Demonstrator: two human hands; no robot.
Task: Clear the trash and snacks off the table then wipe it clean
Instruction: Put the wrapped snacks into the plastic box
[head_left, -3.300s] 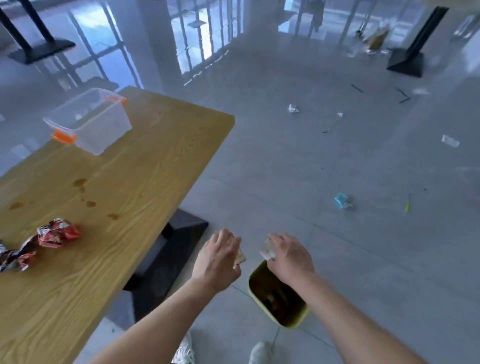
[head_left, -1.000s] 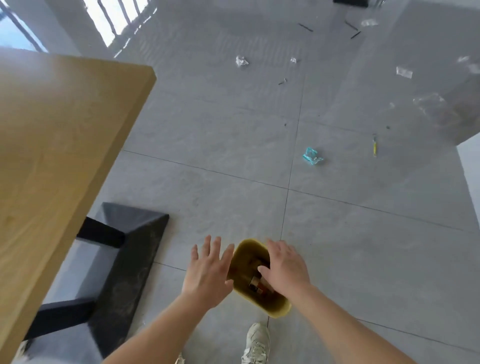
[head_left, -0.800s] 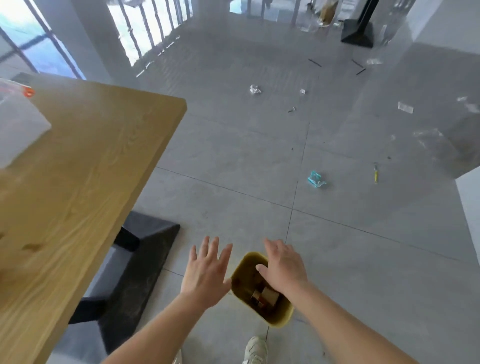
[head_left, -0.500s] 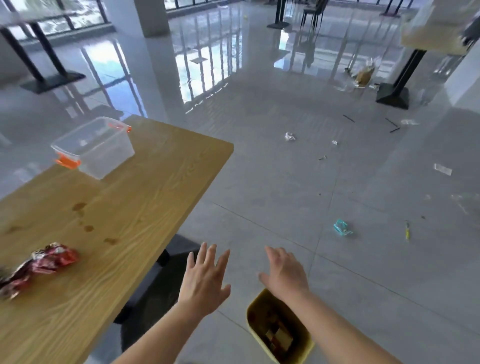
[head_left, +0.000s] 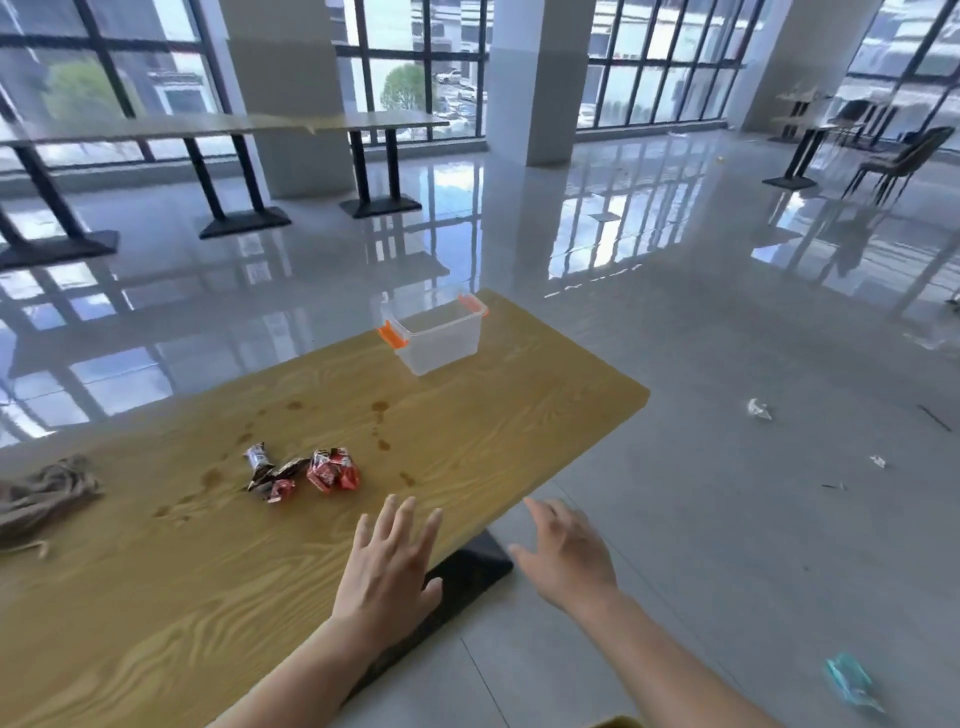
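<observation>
Red and brown snack wrappers (head_left: 304, 474) lie crumpled on the wooden table (head_left: 218, 582), among several brown stains (head_left: 382, 410). A brownish cloth (head_left: 44, 493) is bunched at the table's left edge. My left hand (head_left: 392, 566) hovers over the table's near edge, fingers spread, holding nothing, a short way right of the wrappers. My right hand (head_left: 566, 556) is beside the table above the floor, fingers relaxed and empty. Only a sliver of the yellow bin's rim (head_left: 618, 722) shows at the bottom edge.
A clear plastic box with orange clips (head_left: 434, 332) stands near the table's far end. The table's black base (head_left: 462, 577) sits under my hands. Scraps of litter (head_left: 758, 409) and a teal wrapper (head_left: 849, 680) lie on the grey floor. Other tables and a chair stand by the windows.
The items I held over the bin dropped into it and both hands opened. My view has swung up from the bin to the table, and my left hand now hovers over the tabletop.
</observation>
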